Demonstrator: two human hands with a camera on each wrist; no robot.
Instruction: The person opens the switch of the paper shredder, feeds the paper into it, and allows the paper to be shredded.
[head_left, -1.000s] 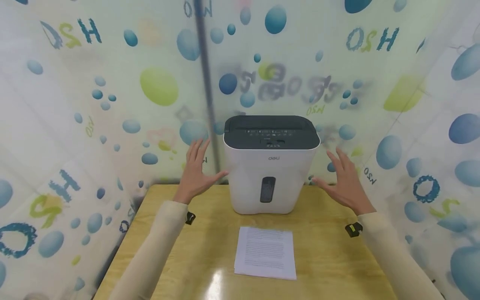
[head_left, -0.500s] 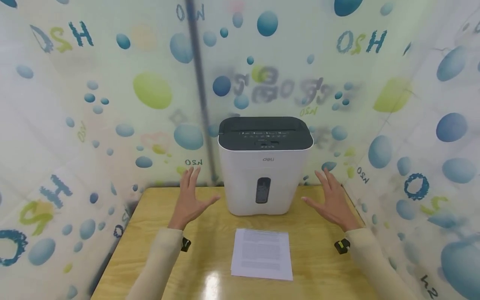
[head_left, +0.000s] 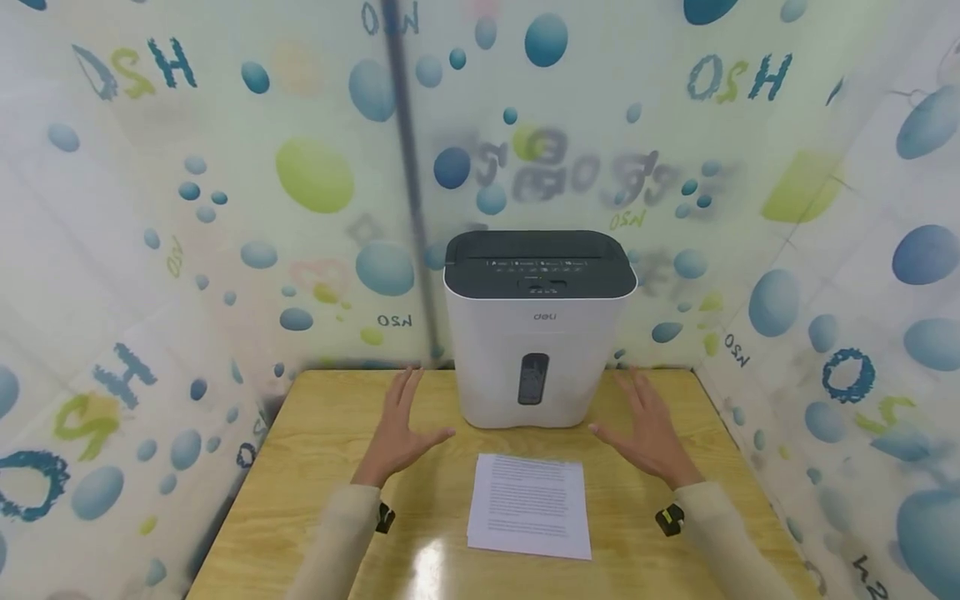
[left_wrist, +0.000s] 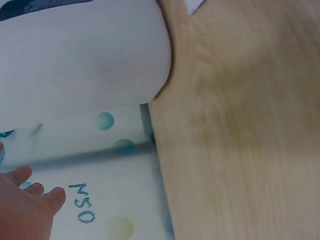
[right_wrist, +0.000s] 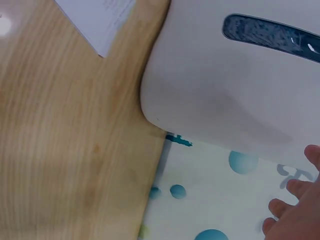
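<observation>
A white paper shredder (head_left: 491,358) with a dark grey top stands upright at the back of the wooden table. In front of it lies a stack of printed paper sheets (head_left: 529,508). My left hand (head_left: 397,433) hovers left of the shredder's base, fingers straight and thumb spread toward it, holding nothing. Mirroring it on the right side, my right hand (head_left: 648,429) also has straight fingers and a spread thumb, apart from the shredder. Both wrist views show the shredder's lower body (left_wrist: 100,65) and only part of each hand, with fingertips (right_wrist: 299,187) visible at the edge.
The wooden table (head_left: 315,450) ends at the back against a patterned curtain (head_left: 315,242), which also hangs on both sides. Each wrist carries a small black device (head_left: 670,519). A glare spot shows on the tabletop left of the papers.
Both hands have come down and back from beside the shredder's upper body to near its base, and drawn closer together. The shredder and papers stay in place.
</observation>
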